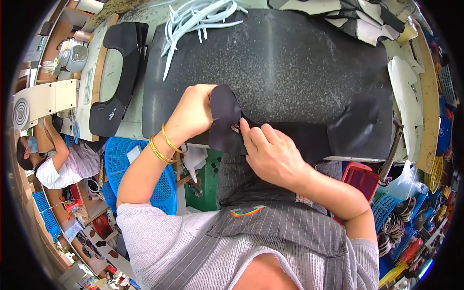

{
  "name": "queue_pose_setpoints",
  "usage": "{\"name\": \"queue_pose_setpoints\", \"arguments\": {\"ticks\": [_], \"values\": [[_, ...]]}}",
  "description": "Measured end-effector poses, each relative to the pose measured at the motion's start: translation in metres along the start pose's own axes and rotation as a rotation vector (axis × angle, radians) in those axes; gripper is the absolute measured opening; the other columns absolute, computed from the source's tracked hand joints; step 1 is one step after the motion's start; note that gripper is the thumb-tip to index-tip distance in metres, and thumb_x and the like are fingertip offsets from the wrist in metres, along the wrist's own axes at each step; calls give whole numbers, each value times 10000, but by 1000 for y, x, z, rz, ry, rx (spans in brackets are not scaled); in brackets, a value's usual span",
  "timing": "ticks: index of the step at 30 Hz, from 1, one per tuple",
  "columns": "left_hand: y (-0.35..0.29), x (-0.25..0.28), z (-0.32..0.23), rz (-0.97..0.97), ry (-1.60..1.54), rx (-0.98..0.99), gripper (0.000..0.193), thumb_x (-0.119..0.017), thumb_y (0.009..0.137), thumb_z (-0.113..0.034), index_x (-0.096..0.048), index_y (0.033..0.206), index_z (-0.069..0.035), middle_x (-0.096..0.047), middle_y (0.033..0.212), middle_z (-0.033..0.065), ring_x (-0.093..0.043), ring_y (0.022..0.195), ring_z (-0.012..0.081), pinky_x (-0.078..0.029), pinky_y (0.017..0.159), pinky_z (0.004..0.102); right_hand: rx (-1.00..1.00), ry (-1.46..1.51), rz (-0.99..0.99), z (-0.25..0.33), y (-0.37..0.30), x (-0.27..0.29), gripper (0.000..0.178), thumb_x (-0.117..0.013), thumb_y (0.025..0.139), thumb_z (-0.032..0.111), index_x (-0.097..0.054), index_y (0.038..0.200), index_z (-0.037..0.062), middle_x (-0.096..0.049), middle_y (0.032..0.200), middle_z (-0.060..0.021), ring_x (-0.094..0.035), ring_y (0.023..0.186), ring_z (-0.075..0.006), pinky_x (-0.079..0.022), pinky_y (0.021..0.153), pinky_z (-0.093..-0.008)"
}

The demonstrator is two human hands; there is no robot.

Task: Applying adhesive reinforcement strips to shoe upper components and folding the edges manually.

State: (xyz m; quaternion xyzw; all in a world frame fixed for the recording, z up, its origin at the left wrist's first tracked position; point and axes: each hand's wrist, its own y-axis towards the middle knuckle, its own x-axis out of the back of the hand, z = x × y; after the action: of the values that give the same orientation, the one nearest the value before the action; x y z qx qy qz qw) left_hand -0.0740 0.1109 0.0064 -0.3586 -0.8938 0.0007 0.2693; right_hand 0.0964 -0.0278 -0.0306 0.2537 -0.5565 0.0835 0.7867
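Observation:
A long black fabric piece [225,108] with wide rounded ends lies across the front edge of the dark board [290,67]. My left hand [193,110] is closed on its left end, which stands raised and tilted, with small pale print facing up. My right hand [276,153] grips the piece's edge near the middle, index finger along it and the other fingers curled; the thumb is hidden. The right end of the piece rests on the board, slightly lifted and curved.
Pale blue strips [200,21] lie tangled on the board's far left. Similar black pieces [123,77] are stacked to the left. Black and white cut pieces [357,19] lie far right, white sheets [405,101] beside them. A blue basket [164,188] stands below left; another person [63,157] sits beyond.

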Motion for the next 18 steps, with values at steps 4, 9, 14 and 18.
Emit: {"name": "queue_pose_setpoints", "arguments": {"ticks": [4, 9, 14, 18], "values": [[1, 0, 4, 36, 7, 9, 85, -666, 775, -12, -656, 853, 19, -674, 742, 52, -566, 713, 54, -502, 653, 278, -154, 39, -8, 9, 3, 1, 715, -689, 683, 193, -521, 1290, -144, -465, 887, -64, -520, 817, -171, -492, 646, -262], [19, 29, -28, 228, -424, 546, 426, -600, 973, -393, -695, 902, 16, -695, 874, 26, -638, 804, 122, -506, 714, 297, 32, -78, 5, 2, 4, -3, 693, -680, 682, 191, -542, 1270, -148, -485, 896, -58, -524, 813, -158, -485, 628, -251], [28, 8, -38, 275, 214, 208, 184, -682, 915, -191, -640, 817, -41, -599, 773, -33, -490, 721, 52, -426, 649, 252, 46, -107, 6, 0, 3, -2, 641, -673, 689, 188, -575, 1227, -146, -565, 1034, -81, -530, 817, -156, -486, 633, -252], [18, 25, -36, 352, -70, 349, 276, -687, 916, -261, -646, 863, 6, -586, 724, 19, -519, 703, 94, -450, 664, 275, 52, -119, 2, 2, 3, -4, 651, -676, 691, 180, -560, 1245, -143, -535, 954, -68, -539, 825, -165, -495, 637, -259]]}}
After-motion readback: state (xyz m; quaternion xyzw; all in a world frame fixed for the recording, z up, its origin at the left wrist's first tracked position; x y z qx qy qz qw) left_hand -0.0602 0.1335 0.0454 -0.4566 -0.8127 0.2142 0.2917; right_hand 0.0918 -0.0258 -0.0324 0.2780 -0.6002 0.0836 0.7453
